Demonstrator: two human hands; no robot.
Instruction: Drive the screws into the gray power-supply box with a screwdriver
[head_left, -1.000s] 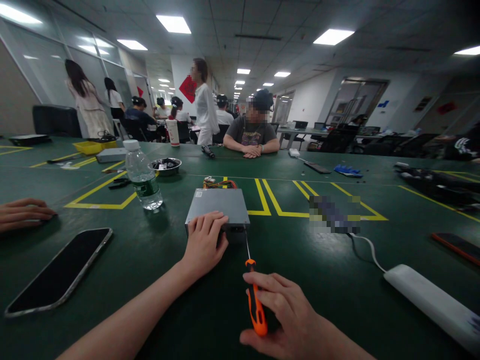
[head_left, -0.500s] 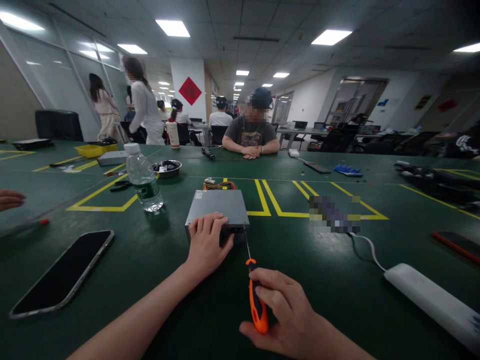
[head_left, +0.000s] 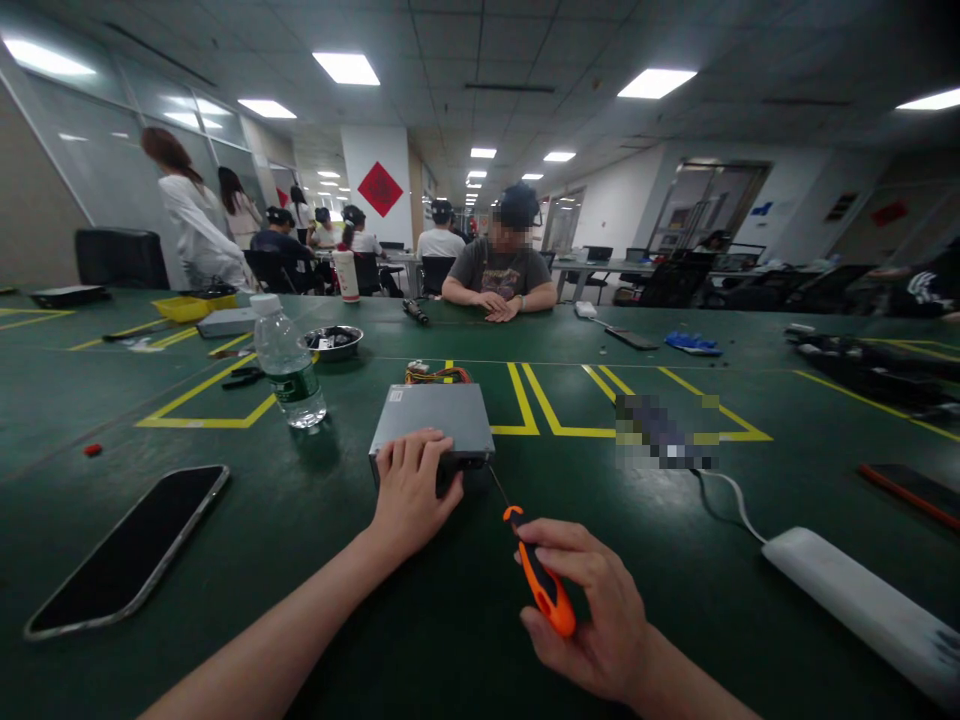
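Observation:
A grey metal computer power supply sits on the green table, with a bundle of coloured wires behind it. My left hand grips its front left part, fingers over the top and thumb against the front face. In my right hand is an orange and black screwdriver, held by the handle between fingers and thumb. Its thin shaft slants up and left, the tip at the lower right corner of the power supply's front. Whether the tip sits in a screw is too small to tell.
Left of the power supply stand a water bottle and a metal bowl; a phone lies nearer. At right are a white power strip with its cable and another phone. A person sits across the table.
My right hand and the screwdriver handle have swung right, so the shaft slants more. My left hand stays on the power supply. Another person's hand has left the left edge.

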